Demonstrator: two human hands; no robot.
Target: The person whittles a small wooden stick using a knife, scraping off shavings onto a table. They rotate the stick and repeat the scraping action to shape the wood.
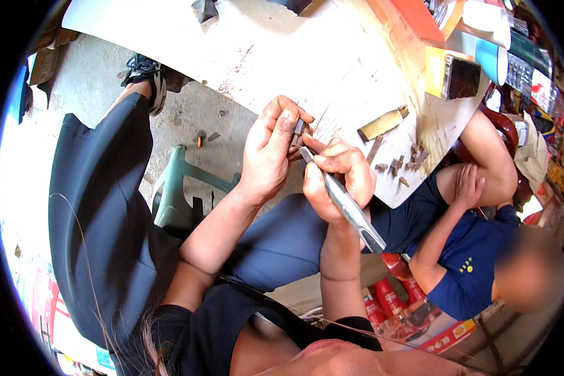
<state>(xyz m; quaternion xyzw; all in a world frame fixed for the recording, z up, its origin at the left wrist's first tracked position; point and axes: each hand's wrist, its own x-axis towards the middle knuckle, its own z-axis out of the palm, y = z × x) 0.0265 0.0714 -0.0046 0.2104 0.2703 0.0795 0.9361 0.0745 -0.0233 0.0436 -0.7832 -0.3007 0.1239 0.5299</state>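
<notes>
My left hand [264, 150] is closed around a small dark brown block [299, 130], pinched between thumb and fingers just past the table's edge. In my right hand [343, 174] is a grey utility knife [356, 216], gripped with its tip pointing up and left. That tip meets or nearly meets the lower end of the block; I cannot tell whether it touches. On the white table [232, 59], right of my hands, lie a yellowish flat piece [383, 123], a thin brown strip [375, 150] and several small brown pieces [397, 164].
A dark-screened phone [462, 78] rests at the table's right, near paper cups [492, 59]. Another person in a dark blue shirt [460, 269] sits close on my right. A green plastic stool [177, 188] stands below at left. Red cans [390, 297] are behind my right forearm.
</notes>
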